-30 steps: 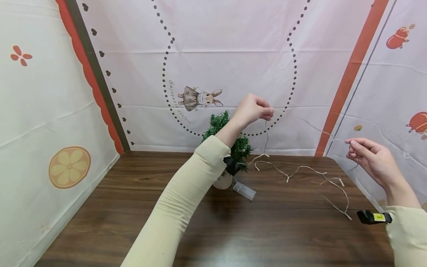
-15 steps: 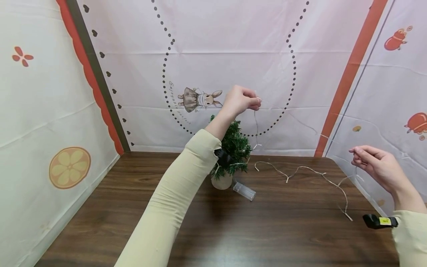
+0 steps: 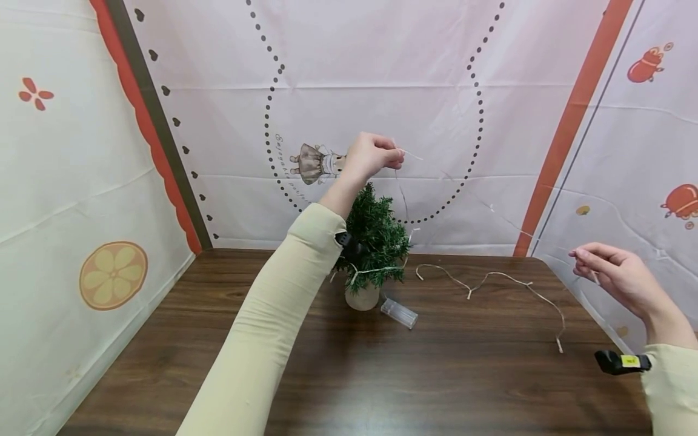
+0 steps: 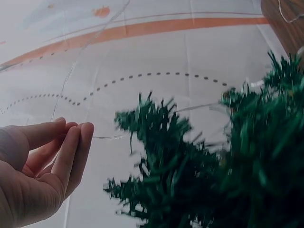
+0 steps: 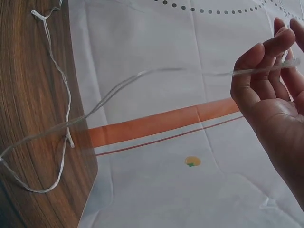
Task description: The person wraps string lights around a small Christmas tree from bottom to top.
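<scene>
"What is the left hand [image 3: 373, 156] doing?"

"Pinching the thin wire of a light string [image 3: 529, 283] between thumb and fingers, in the upper middle of the head view."

"And the right hand [image 3: 616, 272]?"

"At the right edge, pinching another stretch of it; a faint strand spans the gap between the two."

"Where's the rest of the string?"

"Some drops from the left hand toward the small green tree [image 3: 382, 236], just below in the middle, and a length crosses its lower branches. More lies in loose curves on the brown wooden counter [image 3: 463, 375], right of centre."

"What's around the tree?"

"It stands upright in a pale pot [image 3: 362, 299]; a clear plastic box [image 3: 400, 313] lies near the pot, on its right. Behind, a printed cloth [image 3: 382, 48] fills the top of the frame."
</scene>
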A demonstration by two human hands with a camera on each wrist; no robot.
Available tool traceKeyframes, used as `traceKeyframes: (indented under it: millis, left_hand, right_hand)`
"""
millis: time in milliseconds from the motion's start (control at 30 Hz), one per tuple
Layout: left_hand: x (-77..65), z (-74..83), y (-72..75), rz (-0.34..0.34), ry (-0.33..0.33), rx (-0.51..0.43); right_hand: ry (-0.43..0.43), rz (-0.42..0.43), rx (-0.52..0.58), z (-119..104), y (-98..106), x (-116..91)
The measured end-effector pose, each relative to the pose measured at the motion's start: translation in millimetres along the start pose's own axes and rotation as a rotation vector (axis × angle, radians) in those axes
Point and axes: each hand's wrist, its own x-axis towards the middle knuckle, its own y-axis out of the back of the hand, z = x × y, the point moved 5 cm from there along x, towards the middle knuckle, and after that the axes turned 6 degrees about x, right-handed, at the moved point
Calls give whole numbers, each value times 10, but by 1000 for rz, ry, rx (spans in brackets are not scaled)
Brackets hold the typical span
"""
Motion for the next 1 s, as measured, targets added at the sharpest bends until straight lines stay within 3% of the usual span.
traceKeyframes:
  millis: [267,533,833,1000]
  left_hand:
    - [76,-68,110,33,2,5]
    - [179,-218,148,27,-18,-38]
    - [280,-482,235,1,56,-162]
    - [284,-568,282,-42,81,-216]
  right_hand:
    - [27,97,69,-129,-85,169]
    - [68,83,151,-230,-269,412]
    - [117,92,271,-246,-442,636]
    - [105,111,232,-247,-517,724]
